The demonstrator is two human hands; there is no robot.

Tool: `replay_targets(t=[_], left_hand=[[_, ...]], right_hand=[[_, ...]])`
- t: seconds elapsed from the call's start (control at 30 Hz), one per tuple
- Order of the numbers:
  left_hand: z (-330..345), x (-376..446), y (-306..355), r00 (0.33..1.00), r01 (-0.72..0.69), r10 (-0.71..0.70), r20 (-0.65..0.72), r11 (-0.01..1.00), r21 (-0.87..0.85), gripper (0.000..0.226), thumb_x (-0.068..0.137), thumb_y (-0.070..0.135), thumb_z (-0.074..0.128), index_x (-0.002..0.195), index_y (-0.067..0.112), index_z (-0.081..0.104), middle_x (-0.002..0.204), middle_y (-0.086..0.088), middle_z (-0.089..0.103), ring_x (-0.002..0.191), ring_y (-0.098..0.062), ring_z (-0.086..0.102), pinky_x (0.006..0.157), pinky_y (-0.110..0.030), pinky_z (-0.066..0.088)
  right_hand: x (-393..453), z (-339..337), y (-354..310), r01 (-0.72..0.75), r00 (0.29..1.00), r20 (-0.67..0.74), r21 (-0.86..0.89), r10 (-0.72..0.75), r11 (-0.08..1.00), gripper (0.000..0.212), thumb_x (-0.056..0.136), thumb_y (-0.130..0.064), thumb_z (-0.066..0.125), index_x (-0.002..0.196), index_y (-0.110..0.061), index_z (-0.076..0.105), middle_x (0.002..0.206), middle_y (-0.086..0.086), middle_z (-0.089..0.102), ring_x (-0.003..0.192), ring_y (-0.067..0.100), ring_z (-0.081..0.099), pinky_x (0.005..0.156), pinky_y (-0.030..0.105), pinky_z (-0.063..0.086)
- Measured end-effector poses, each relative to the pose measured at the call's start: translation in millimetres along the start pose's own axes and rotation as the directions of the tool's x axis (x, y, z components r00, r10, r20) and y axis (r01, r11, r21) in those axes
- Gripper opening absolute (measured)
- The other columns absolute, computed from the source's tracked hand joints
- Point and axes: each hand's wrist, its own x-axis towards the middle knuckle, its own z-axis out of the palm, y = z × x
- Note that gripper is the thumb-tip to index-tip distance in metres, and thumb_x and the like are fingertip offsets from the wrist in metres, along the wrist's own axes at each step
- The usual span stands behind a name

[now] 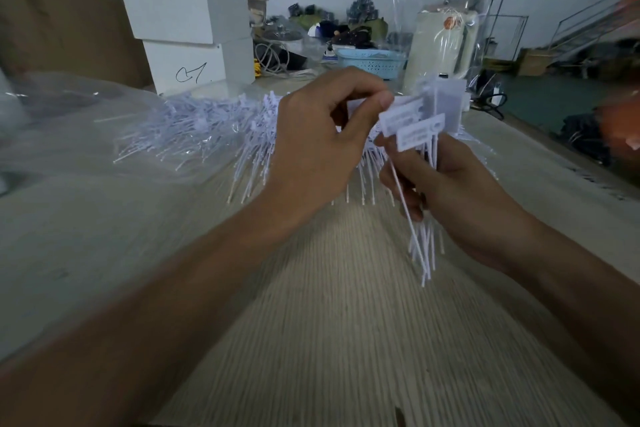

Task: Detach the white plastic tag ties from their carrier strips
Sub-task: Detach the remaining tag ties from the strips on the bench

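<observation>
My left hand (311,135) pinches 1 tag tie (403,118); my right hand (450,184) grips the bunch (424,246) (stems hanging down). Blue basket (372,62) contents unclear.

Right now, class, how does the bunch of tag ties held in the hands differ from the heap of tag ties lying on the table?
The held bunch is small, while the heap is large and spread wide. The held bunch is raised off the table, gripped by the right hand and pinched by the left hand; the heap lies untouched. The bunch's tails hang down together; the heap's point many ways. Both are white plastic.
</observation>
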Motion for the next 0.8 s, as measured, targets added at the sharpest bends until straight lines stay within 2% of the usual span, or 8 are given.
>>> replay_targets(t=[0.13,0.27,0.4,0.47,0.53,0.6,0.7,0.8], left_hand=[[0,0,4,0.993,-0.098,0.1,-0.059,0.994,0.04,0.007,0.093,0.006,0.067,0.092,0.003,0.074,0.082,0.003,0.067,0.075,-0.007,0.06,0.067,-0.025,0.05],[1,0,4,0.982,-0.181,0.184,-0.047,0.981,0.073,0.011,0.095,0.007,0.065,0.1,0.003,0.074,0.089,0.003,0.068,0.081,-0.006,0.061,0.074,-0.02,0.048],[2,-4,2,0.999,-0.02,0.02,0.032,1.0,-0.007,0.027,0.104,0.021,0.052,0.13,0.017,0.057,0.107,0.004,0.066,0.099,-0.007,0.063,0.083,-0.019,0.05],[3,-6,-3,0.986,0.152,-0.149,0.077,0.987,-0.046,0.024,0.106,0.03,0.046,0.129,0.026,0.051,0.108,0.006,0.066,0.1,-0.007,0.064,0.082,-0.018,0.05],[5,-10,-10,0.914,0.349,-0.338,0.225,0.937,-0.012,0.023,0.106,0.036,0.042,0.115,0.021,0.057,0.099,0.004,0.07,0.091,-0.015,0.068,0.077,-0.029,0.051],[12,-19,-15,0.745,0.466,-0.447,0.495,0.88,0.093,0.042,0.106,0.043,0.034,0.113,0.014,0.063,0.099,-0.001,0.074,0.091,-0.013,0.069,0.079,-0.029,0.048],[23,-36,-17,0.493,0.474,-0.411,0.767,0.866,0.159,0.062,0.098,0.061,0.026,0.137,0.024,0.058,0.135,0.009,0.062,0.113,0.003,0.06,0.092,-0.016,0.042],[28,-40,-13,0.499,0.528,-0.356,0.79,0.848,0.048,0.047,0.095,0.065,0.036,0.128,0.04,0.06,0.115,0.035,0.062,0.096,0.025,0.055,0.082,-0.001,0.04]], right_hand=[[-2,3,-4,-0.026,1.0,-0.005,0.077,0.026,0.997,0.033,0.091,-0.043,0.057,0.081,-0.012,0.051,0.066,0.012,0.041,0.052,0.01,0.036,0.048,0.026,0.03],[0,3,-2,-0.051,0.998,-0.032,0.117,0.055,0.992,0.032,0.1,-0.028,0.057,0.07,-0.022,0.05,0.055,-0.009,0.036,0.046,0.008,0.03,0.046,0.022,0.03],[3,-3,1,-0.098,0.973,-0.193,0.143,0.125,0.985,0.029,0.095,-0.021,0.066,0.075,-0.012,0.049,0.052,-0.008,0.033,0.043,0.008,0.027,0.044,0.023,0.028],[4,-8,3,-0.103,0.962,-0.233,0.17,0.142,0.98,0.025,0.098,-0.024,0.062,0.08,-0.007,0.056,0.053,-0.004,0.028,0.046,0.011,0.023,0.044,0.023,0.025],[5,-10,5,-0.109,0.951,-0.257,0.248,0.173,0.963,0.031,0.103,-0.029,0.053,0.081,-0.01,0.062,0.055,-0.002,0.025,0.049,0.012,0.02,0.044,0.023,0.025],[6,-12,6,-0.092,0.941,-0.276,0.35,0.197,0.932,0.034,0.106,-0.031,0.048,0.083,-0.009,0.061,0.057,-0.001,0.031,0.049,0.012,0.025,0.044,0.022,0.029],[8,-13,9,-0.032,0.928,-0.32,0.437,0.189,0.899,0.031,0.105,-0.029,0.05,0.083,-0.008,0.06,0.068,0.002,0.045,0.05,0.01,0.037,0.044,0.022,0.034],[7,-14,13,-0.018,0.919,-0.363,0.36,0.158,0.933,0.03,0.103,-0.031,0.054,0.085,-0.008,0.064,0.057,0.0,0.036,0.047,0.01,0.033,0.04,0.021,0.032]])
